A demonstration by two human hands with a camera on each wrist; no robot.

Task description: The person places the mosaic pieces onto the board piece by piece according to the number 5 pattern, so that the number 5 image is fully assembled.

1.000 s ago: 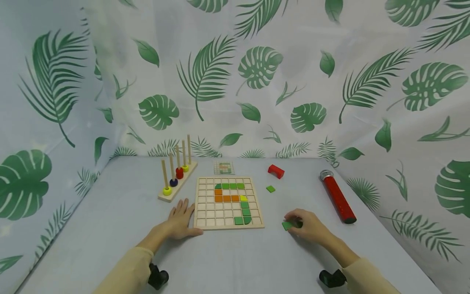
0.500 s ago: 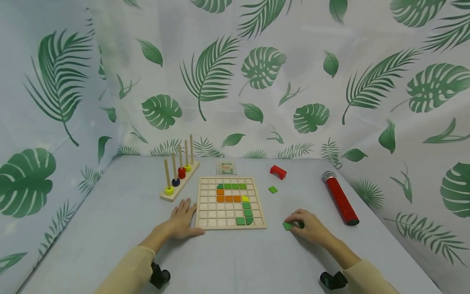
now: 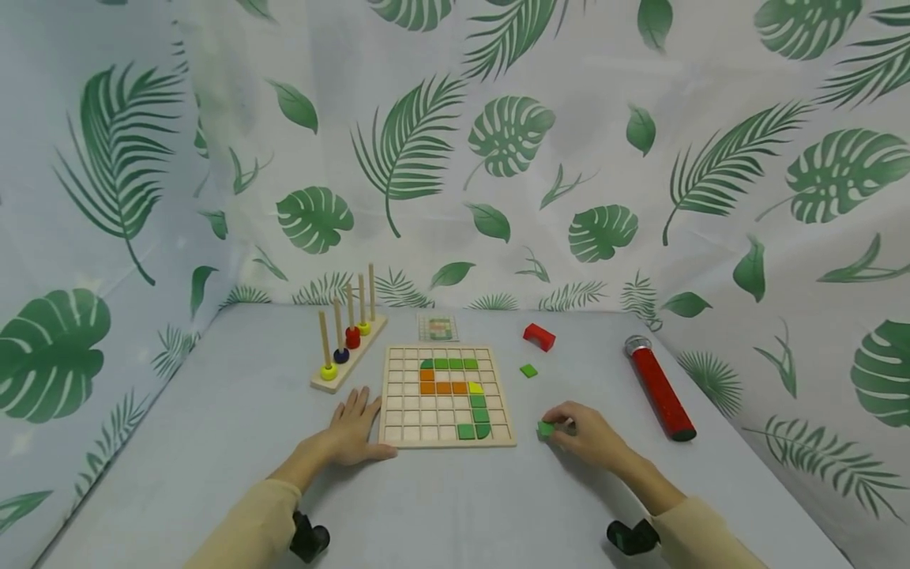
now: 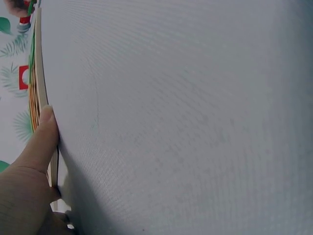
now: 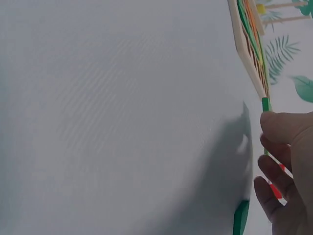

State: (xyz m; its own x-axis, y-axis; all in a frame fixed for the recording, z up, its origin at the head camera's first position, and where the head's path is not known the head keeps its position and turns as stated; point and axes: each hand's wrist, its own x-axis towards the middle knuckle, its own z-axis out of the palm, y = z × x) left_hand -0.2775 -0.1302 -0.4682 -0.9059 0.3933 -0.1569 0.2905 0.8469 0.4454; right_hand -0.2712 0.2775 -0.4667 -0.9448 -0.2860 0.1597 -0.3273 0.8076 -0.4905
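Observation:
My right hand point(image 3: 586, 435) pinches a small green square tile point(image 3: 545, 429) between thumb and fingertips, to the right of the wooden grid board point(image 3: 398, 421). In the right wrist view, the tile point(image 5: 265, 104) stands out past the thumb, raised off the cloth. A second green piece point(image 5: 240, 218) lies on the cloth below that hand. My left hand point(image 3: 351, 433) lies with spread fingers at the board's left side, its thumb point(image 4: 45, 132) against the front edge. Green, orange and yellow tiles point(image 3: 451, 388) form a winding path in the board's cells.
A peg stand point(image 3: 329, 385) with coloured beads is behind the left hand. A small pattern card point(image 3: 438, 327) lies beyond the board. To the right are a red arch block point(image 3: 539, 337), a loose green tile point(image 3: 528, 370) and a red microphone-shaped toy point(image 3: 661, 389).
My right hand has lifted the green tile off the cloth and moved slightly left toward the board. The left hand has stayed at the board. The head view has shifted a little.

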